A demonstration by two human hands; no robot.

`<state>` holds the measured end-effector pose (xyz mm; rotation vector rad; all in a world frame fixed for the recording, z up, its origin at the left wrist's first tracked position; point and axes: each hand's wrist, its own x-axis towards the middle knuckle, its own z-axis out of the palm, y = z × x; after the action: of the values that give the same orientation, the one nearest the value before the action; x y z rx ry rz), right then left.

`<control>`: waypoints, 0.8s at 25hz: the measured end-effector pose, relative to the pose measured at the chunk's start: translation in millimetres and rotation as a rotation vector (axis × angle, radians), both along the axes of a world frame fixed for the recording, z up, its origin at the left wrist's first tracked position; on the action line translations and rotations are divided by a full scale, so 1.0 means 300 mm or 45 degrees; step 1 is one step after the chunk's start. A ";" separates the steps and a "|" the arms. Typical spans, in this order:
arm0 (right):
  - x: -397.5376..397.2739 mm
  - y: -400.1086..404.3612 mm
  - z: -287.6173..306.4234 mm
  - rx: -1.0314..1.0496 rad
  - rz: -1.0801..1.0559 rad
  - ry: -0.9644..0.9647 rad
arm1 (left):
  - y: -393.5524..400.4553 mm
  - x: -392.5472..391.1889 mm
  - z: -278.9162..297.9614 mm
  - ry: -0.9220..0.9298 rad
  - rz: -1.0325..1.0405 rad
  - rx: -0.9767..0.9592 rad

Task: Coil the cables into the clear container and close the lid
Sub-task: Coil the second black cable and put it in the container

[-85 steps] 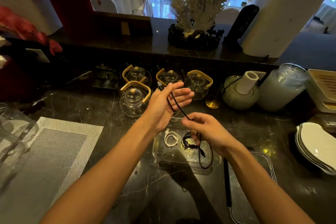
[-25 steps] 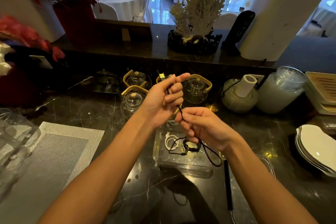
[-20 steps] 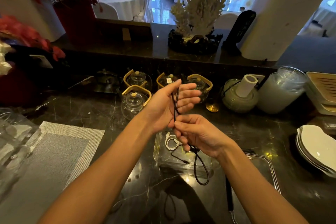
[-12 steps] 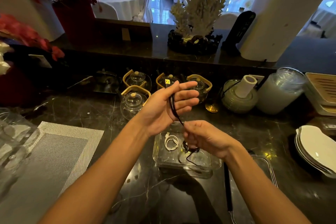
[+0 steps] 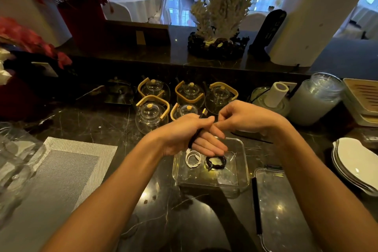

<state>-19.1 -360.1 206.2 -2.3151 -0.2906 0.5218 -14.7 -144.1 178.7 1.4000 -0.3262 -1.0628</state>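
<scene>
The left hand holds a black cable wound around it, the thumb pressing the strands against the fingers, so its grip is pinched on that cable. The bundle's long axis runs from near the palm's lower edge up and to the right, and a plug end with a yellowish tip sticks out past the thumb, pointing up and away toward the teapots. The left fingers extend down and right, over the container. The right hand is curled just beside the left thumb tip, fingertips pressed together near the plug; whether they actually pinch the cable cannot be told.

Below the hands, the clear container sits open on the dark marble worktop. Inside lie 2 finished coils side by side, flat on the bottom: a white cable coil to the left and a black cable coil to the right. The clear lid lies flat on the worktop just right of the container, apart from it. 5 glass teapots stand behind the hands, and a grey placemat lies to the left.
</scene>
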 end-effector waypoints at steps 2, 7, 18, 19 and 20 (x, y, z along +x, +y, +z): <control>-0.001 0.022 0.007 -0.048 -0.023 -0.127 | -0.015 0.010 -0.004 -0.069 0.139 0.136; -0.025 0.088 -0.052 -0.020 -0.307 -0.216 | -0.072 0.012 -0.039 -0.199 0.452 0.247; -0.203 0.186 -0.306 1.283 -0.333 0.705 | -0.024 0.088 -0.033 0.282 0.934 -0.629; -0.202 0.178 -0.324 1.454 -0.396 0.777 | -0.015 0.084 -0.023 0.356 0.917 -0.666; -0.198 0.166 -0.334 1.599 -0.442 0.843 | -0.015 0.075 -0.013 0.404 0.895 -0.670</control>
<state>-78.6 -310.3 106.1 -0.8767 0.1114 0.6319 7.9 -148.6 174.7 0.7543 0.1205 -0.5369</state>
